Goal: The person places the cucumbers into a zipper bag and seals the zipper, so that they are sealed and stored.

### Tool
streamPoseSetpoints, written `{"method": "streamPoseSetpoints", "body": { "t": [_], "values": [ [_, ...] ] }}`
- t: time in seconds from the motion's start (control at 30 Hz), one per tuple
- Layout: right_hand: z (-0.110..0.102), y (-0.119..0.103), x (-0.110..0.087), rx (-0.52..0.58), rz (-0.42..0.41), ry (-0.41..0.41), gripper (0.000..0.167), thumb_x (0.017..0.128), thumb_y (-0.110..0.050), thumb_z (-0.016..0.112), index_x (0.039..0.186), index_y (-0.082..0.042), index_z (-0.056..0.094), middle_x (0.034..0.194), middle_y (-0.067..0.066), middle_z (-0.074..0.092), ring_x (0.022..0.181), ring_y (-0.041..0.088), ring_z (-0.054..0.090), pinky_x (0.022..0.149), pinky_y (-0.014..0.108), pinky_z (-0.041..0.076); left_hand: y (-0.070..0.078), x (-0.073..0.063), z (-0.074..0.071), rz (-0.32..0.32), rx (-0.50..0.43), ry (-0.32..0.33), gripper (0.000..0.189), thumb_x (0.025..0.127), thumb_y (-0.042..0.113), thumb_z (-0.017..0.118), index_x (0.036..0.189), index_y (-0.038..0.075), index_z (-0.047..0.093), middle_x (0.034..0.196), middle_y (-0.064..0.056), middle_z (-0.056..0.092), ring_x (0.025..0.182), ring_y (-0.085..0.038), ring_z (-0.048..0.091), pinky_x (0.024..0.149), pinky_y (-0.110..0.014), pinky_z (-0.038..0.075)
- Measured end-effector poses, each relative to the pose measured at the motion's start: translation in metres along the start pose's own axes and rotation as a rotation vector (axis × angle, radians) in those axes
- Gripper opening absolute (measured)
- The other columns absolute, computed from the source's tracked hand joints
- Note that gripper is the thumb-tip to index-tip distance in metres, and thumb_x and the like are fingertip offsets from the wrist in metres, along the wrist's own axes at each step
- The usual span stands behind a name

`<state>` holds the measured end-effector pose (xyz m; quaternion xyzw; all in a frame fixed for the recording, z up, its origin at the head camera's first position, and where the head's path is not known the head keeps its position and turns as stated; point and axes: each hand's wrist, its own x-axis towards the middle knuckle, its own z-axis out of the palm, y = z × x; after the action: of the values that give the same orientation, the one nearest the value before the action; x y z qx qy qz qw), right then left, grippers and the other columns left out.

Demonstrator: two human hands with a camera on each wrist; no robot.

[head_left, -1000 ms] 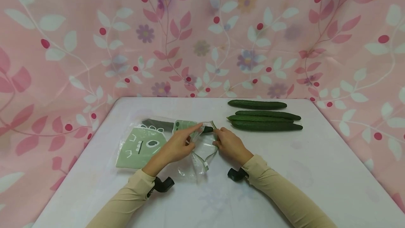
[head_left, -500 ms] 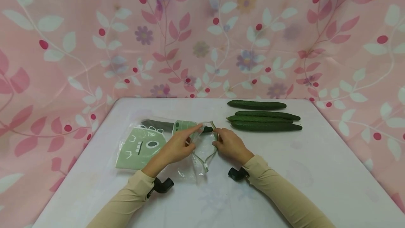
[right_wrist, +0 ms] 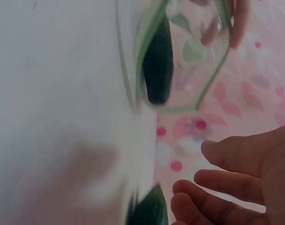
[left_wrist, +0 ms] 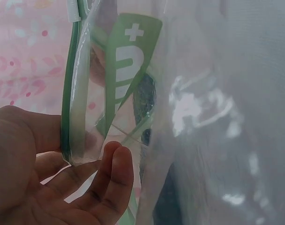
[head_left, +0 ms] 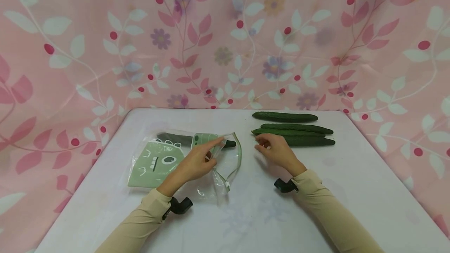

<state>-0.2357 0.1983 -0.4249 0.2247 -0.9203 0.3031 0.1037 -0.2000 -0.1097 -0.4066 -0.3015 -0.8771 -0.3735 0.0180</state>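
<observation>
A clear zip bag (head_left: 156,165) printed with a green one-eyed monster lies on the table, its green-edged mouth spread toward the right. Inside it is a dark green cucumber (head_left: 230,143), whose tip shows near the opening. My left hand (head_left: 197,163) holds the bag's mouth edge; in the left wrist view its fingers (left_wrist: 119,166) are curled at the plastic. Between the bag and the loose cucumbers (head_left: 309,141) hovers my right hand (head_left: 277,151), fingers loosely bent and nothing in them. It partly covers the nearest cucumber in the head view.
One cucumber (head_left: 284,117) lies apart behind the grouped ones, near the back edge of the white-covered table (head_left: 351,190). A pink floral curtain (head_left: 225,42) hangs behind and at both sides. Black cameras are strapped to both wrists.
My right hand has let go of the bag's mouth and moved right to the cucumbers. The left hand and the bag have stayed nearly still.
</observation>
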Motion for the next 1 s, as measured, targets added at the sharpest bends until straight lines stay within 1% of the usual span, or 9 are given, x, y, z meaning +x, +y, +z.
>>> {"method": "streamPoseSetpoints", "body": {
  "t": [0.2,0.4,0.63,0.8,1.0],
  "values": [
    [-0.033,0.024,-0.005,0.009,0.06,-0.004,0.031,0.093,-0.023,0.07,0.119,-0.007,0.071,0.1,0.004,0.073,0.09,0.021,0.069,0.079,0.044,0.053,0.0,-0.002,-0.002,-0.01,-0.002,0.003,0.07,0.086,0.0,0.057,0.152,0.015,0.044,0.138,-0.001,0.061,0.078,-0.011,0.059,0.07,-0.025,0.053],
    [-0.067,0.047,-0.009,-0.037,0.095,0.018,0.031,0.095,-0.024,0.067,0.121,-0.007,0.07,0.106,0.01,0.073,0.096,0.028,0.069,0.079,0.05,0.053,0.001,-0.003,-0.002,-0.017,-0.009,0.008,0.068,0.086,0.0,0.057,0.152,0.015,0.045,0.138,-0.001,0.061,0.079,-0.011,0.059,0.069,-0.025,0.053],
    [-0.1,0.072,-0.021,-0.083,0.135,0.045,0.029,0.096,-0.021,0.066,0.121,-0.005,0.069,0.108,0.016,0.073,0.098,0.035,0.068,0.083,0.056,0.052,0.002,-0.002,-0.001,-0.023,-0.006,0.016,0.068,0.086,0.0,0.058,0.151,0.015,0.046,0.136,-0.002,0.062,0.077,-0.012,0.059,0.067,-0.026,0.052],
    [-0.116,0.088,-0.032,-0.102,0.182,0.015,0.033,0.096,-0.019,0.066,0.124,-0.002,0.068,0.113,0.02,0.071,0.103,0.039,0.066,0.086,0.058,0.05,0.003,-0.002,-0.002,-0.025,-0.01,0.016,0.068,0.086,0.001,0.058,0.151,0.016,0.046,0.134,-0.003,0.063,0.077,-0.011,0.06,0.068,-0.026,0.052],
    [-0.123,0.106,-0.042,-0.092,0.235,-0.042,0.036,0.096,-0.02,0.066,0.128,-0.003,0.066,0.121,0.023,0.068,0.109,0.043,0.063,0.089,0.059,0.049,0.003,-0.002,-0.003,-0.032,-0.022,0.009,0.067,0.087,0.001,0.057,0.151,0.016,0.046,0.131,-0.004,0.064,0.076,-0.012,0.06,0.066,-0.026,0.052]
  ]
}}
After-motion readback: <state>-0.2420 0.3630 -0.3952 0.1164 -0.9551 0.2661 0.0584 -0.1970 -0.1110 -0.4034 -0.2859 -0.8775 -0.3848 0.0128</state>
